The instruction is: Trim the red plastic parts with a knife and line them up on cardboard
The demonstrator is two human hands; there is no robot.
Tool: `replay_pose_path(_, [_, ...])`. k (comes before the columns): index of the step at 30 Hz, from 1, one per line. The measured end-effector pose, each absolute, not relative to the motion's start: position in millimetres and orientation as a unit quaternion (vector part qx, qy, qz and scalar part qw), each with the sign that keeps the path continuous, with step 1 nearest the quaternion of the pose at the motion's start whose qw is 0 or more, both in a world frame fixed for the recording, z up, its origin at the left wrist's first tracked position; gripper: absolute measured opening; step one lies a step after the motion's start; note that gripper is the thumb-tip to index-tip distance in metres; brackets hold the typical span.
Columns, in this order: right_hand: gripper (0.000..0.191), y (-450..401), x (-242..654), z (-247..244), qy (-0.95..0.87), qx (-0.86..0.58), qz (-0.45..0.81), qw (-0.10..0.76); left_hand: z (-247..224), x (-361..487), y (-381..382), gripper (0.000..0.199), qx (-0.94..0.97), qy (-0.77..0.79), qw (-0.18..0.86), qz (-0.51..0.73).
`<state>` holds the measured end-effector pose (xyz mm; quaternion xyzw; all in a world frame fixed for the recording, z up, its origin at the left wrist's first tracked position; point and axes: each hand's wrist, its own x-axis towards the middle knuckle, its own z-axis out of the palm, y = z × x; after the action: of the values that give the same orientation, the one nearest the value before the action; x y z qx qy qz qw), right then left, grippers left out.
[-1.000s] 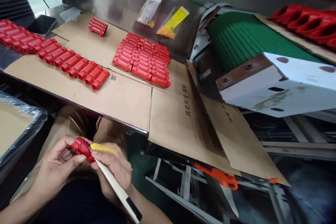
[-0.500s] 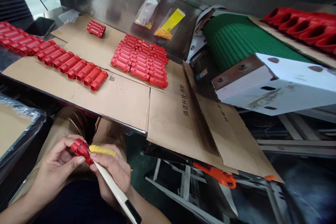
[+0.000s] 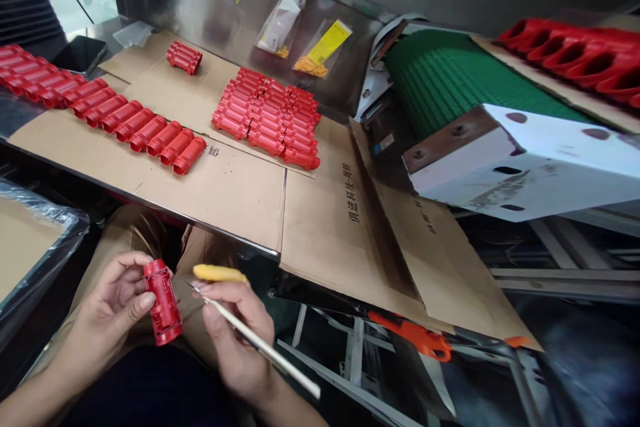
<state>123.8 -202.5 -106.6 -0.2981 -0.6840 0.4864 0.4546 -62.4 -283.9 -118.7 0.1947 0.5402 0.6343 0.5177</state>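
Note:
My left hand (image 3: pixel 117 303) grips a hollow red plastic tube-shaped part (image 3: pixel 165 303) between thumb and fingers, above my lap. The part stands nearly upright, its side with cut-outs and ridges facing me. My right hand (image 3: pixel 243 330) is closed around a slim white-handled craft knife (image 3: pixel 273 353). Its small pointed metal tip is just right of the red part, apart from it. A yellow finger cot (image 3: pixel 220 273) covers one finger of that hand. Past the table edge, a row of similar red parts (image 3: pixel 150 131) lies on cardboard, beside a block of stacked ones (image 3: pixel 267 110).
Cardboard sheets (image 3: pixel 250 207) cover the metal table. Two bags (image 3: pixel 323 50) with yellow finger cots lie at the back, a phone (image 3: pixel 80 53) at the left. A green conveyor belt (image 3: pixel 450 80) carries red parts on the right. A plastic-lined bin (image 3: pixel 75 220) stands left of my legs.
My right hand has drawn the knife away from the red part, to the right. My left hand has turned the part more upright, so its long side shows.

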Motion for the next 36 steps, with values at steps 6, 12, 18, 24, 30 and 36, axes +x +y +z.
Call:
replay_pose_path(6, [0.022, -180, 120, -101, -0.628, -0.377, 0.615, 0.292, -96, -58, -282, 0.044, 0.082, 0.530, 0.644, 0.546])
replay_pose_path(12, [0.043, -189, 113, -114, -0.528, -0.407, 0.721, 0.188, -107, -61, -286, 0.069, 0.147, 0.545, 0.573, 0.594])
replay_pose_path(18, [0.024, -195, 125, -108, -0.789, -0.240, 0.390, 0.409, -101, -55, -279, 0.029, 0.128, 0.585, 0.496, 0.629])
replay_pose_path(24, [0.033, -195, 122, -116, -0.782, -0.174, 0.379, 0.464, -110, -61, -282, 0.028, 0.163, 0.567, 0.507, 0.628])
replay_pose_path(30, [0.035, -195, 118, -119, -0.777, -0.169, 0.384, 0.470, -111, -61, -283, 0.029, 0.177, 0.567, 0.508, 0.624])
replay_pose_path(36, [0.035, -198, 119, -119, -0.778, -0.170, 0.381, 0.469, -99, -52, -280, 0.032, 0.122, 0.580, 0.492, 0.638])
